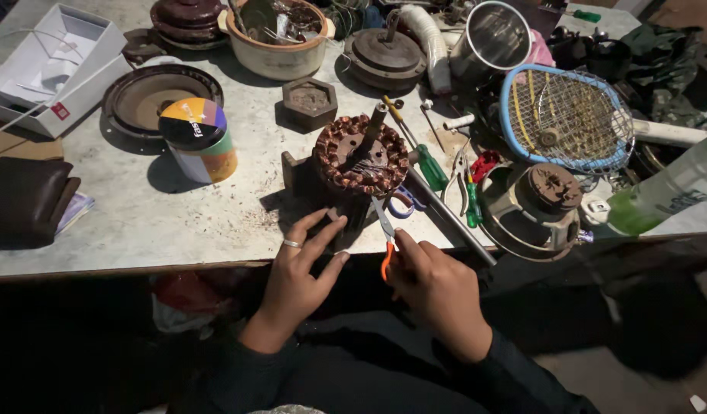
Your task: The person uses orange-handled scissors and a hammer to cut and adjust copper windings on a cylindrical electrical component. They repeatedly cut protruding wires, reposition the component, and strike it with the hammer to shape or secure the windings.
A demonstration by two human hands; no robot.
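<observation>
The right hand (pixel 438 287) is closed around a pair of orange-handled pliers (pixel 386 230), tips pointing up at the copper-wound motor stator (pixel 359 157) just ahead of it. The left hand (pixel 298 270), fingers spread, rests against the stator's dark base. Blue-handled scissors (pixel 403 202) and a green screwdriver (pixel 426 162) lie just beyond the right hand on the tabletop (pixel 177 222).

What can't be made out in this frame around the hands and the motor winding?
- Scissors: orange handles hidden inside the right hand, head view.
- Motor stator: front base blocked by the left hand fingers.
- Blade tips: too small to tell whether they touch the copper coils.
- Green bottle: cut off by the right edge.
</observation>
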